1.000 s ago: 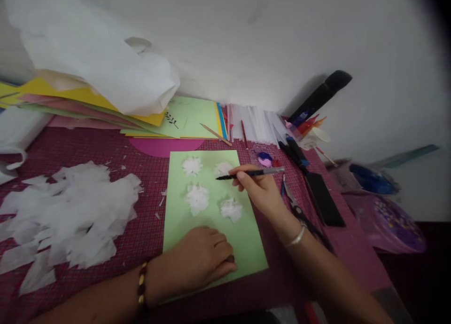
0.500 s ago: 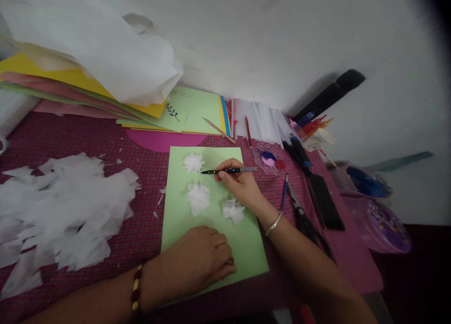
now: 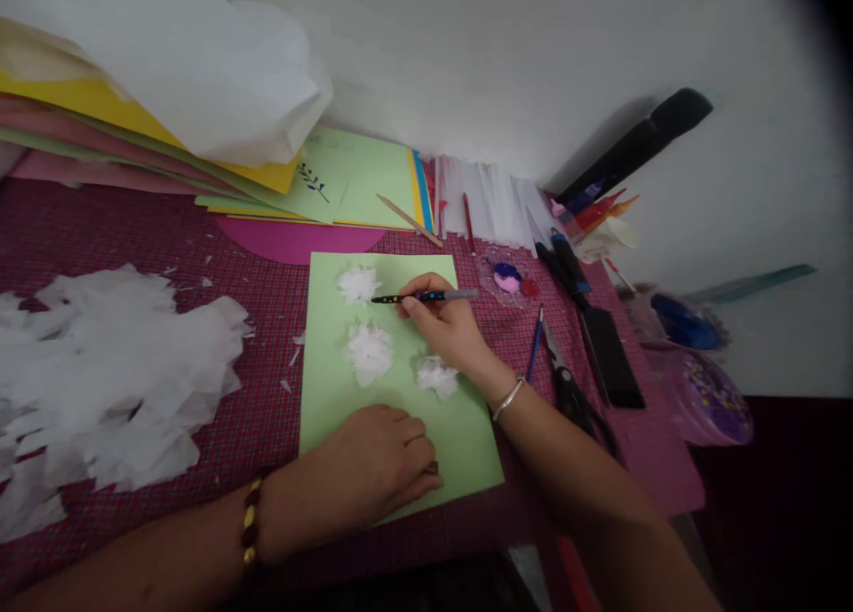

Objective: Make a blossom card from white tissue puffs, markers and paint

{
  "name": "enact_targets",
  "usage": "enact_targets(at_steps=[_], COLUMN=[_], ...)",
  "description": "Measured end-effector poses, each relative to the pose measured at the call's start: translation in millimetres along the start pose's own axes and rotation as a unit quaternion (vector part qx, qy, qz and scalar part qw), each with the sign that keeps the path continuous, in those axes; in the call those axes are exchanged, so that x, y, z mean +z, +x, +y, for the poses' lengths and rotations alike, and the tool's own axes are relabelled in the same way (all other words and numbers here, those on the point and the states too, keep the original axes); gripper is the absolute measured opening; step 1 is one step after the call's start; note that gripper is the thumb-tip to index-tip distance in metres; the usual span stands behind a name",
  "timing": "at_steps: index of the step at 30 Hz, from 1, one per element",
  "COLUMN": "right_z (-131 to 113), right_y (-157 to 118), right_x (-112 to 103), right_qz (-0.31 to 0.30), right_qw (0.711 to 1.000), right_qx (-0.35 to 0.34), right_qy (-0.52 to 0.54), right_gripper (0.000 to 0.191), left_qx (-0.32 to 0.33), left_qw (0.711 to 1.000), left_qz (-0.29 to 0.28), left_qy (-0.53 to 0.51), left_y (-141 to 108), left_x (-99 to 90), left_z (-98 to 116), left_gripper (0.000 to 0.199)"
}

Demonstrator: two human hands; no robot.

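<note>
A light green sheet of paper (image 3: 400, 417) lies on the checked tablecloth with three ruffled white paper flowers on it: one at the top left (image 3: 360, 284), one below it (image 3: 369, 353) and one to the right (image 3: 436, 377). My right hand (image 3: 441, 321) pinches a black pen with coloured dots (image 3: 426, 297). Its tip points left, close to the paper just below the top flower; whether it touches cannot be seen. Across the lower part of the sheet rests my left hand (image 3: 373, 464), palm down, holding nothing visible, its fingers loosely bent.
Cut white tissue pieces (image 3: 133, 372) are heaped at left. Behind are stacked coloured papers (image 3: 373, 181), a pencil (image 3: 408, 219) and white strips (image 3: 490, 202). On the right lie a paint palette (image 3: 507, 277), a blue brush (image 3: 535, 344), scissors (image 3: 566, 385) and a black phone (image 3: 611, 359).
The whole view has shifted, so everything sits a little higher in the picture. Against the green sheet, both hands and the pen have barely moved.
</note>
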State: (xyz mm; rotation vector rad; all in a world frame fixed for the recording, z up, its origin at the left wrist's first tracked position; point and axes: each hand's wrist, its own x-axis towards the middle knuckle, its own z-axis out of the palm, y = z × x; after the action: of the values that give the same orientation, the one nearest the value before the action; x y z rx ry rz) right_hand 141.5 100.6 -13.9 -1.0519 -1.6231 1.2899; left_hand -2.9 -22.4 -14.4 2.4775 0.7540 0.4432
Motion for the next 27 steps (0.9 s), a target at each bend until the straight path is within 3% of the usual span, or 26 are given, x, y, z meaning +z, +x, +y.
enact_targets(at_steps=[27], right_z=[-2.1], right_y=[-1.1], right_x=[-1.6], right_qz=[-0.014], right_qw=[0.999], right_qx=[-0.025], right_qy=[-0.038], right_gripper=[0.004], left_qx=[0.010], left_qw=[1.000], left_qz=[-0.013], left_qy=[0.003], left_y=[0.0], left_x=[-3.6], left_z=[-1.2], left_gripper=[0.025])
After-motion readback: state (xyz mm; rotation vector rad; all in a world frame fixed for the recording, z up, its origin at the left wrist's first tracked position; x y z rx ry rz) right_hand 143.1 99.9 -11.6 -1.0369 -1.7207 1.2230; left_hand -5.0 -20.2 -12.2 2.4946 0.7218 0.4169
